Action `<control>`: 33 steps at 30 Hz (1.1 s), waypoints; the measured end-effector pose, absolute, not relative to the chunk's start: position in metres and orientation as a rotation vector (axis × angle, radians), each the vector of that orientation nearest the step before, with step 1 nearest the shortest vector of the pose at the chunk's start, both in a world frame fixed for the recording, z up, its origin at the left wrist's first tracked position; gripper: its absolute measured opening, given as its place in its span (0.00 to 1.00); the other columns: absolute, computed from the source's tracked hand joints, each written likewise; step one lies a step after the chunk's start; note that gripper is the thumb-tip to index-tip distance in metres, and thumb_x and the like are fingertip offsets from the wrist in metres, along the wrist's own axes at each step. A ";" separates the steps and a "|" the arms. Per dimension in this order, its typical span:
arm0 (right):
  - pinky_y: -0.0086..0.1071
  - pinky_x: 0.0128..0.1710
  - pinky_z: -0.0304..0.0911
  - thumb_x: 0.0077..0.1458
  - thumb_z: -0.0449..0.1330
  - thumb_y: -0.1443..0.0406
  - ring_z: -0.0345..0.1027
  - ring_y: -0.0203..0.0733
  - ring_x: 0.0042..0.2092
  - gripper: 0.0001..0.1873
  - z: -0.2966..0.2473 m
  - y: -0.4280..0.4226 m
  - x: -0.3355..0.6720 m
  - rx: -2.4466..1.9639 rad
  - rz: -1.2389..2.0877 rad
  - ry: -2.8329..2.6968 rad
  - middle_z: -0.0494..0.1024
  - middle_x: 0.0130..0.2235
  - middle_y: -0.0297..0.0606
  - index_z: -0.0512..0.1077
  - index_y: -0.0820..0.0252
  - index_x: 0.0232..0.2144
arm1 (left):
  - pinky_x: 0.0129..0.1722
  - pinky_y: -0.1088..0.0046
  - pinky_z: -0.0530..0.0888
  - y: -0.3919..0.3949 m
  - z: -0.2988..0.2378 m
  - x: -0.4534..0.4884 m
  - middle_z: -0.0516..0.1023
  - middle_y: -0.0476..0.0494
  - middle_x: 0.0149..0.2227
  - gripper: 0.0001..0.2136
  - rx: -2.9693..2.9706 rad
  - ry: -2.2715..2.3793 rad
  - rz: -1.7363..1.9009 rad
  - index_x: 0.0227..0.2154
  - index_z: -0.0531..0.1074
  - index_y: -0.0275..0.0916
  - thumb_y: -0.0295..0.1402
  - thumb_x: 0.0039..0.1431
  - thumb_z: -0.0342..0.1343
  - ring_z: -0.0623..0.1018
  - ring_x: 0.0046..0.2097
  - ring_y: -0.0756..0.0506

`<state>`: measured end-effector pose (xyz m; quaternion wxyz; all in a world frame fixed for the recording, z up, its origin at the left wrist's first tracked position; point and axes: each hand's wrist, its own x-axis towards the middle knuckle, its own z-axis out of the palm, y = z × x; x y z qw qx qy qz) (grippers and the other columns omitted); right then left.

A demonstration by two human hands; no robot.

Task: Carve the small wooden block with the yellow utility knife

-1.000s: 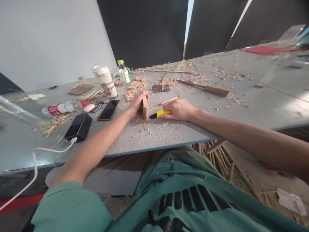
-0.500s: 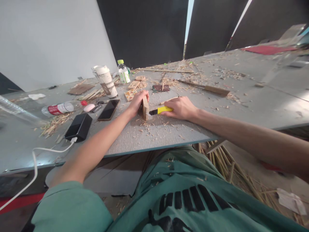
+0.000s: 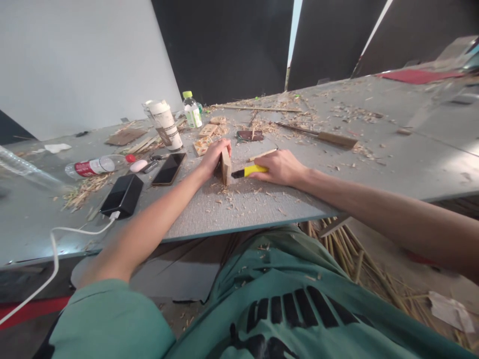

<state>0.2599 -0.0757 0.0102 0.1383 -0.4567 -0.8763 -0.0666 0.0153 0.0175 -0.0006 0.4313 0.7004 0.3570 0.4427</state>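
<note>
My left hand (image 3: 214,155) is closed on a small wooden block (image 3: 225,167), holding it on edge on the grey table (image 3: 411,164). My right hand (image 3: 280,166) grips a yellow utility knife (image 3: 250,171). Its dark tip points left and touches the right face of the block. Wood shavings (image 3: 239,192) lie scattered on the table in front of the block.
Left of the block lie a phone (image 3: 169,168), a black power bank (image 3: 122,195) with a white cable, a lying bottle (image 3: 95,166), a paper cup (image 3: 164,125) and a green-capped bottle (image 3: 192,110). A wooden-handled tool (image 3: 322,135) lies behind. Bamboo sticks (image 3: 348,249) cover the floor.
The right hand and knife have lifted slightly from low on the block's face to a bit higher. The left hand and block stay in place.
</note>
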 end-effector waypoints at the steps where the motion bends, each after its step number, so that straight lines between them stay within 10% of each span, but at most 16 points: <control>1: 0.37 0.31 0.41 0.68 0.46 0.34 0.59 0.40 0.28 0.37 0.010 -0.076 0.259 -1.329 -0.207 -2.573 0.77 0.30 0.39 0.75 0.56 0.33 | 0.40 0.63 0.73 0.018 -0.001 0.015 0.73 0.44 0.27 0.18 1.746 0.890 1.105 0.24 0.70 0.43 0.47 0.67 0.52 0.75 0.33 0.43; 33: 0.36 0.31 0.42 0.67 0.51 0.36 0.58 0.38 0.27 0.33 0.010 -0.077 0.258 -1.297 -0.138 -2.549 0.76 0.29 0.38 0.74 0.56 0.31 | 0.41 0.66 0.72 0.014 0.002 0.015 0.72 0.45 0.28 0.18 1.795 0.899 1.087 0.24 0.69 0.42 0.46 0.68 0.50 0.73 0.33 0.44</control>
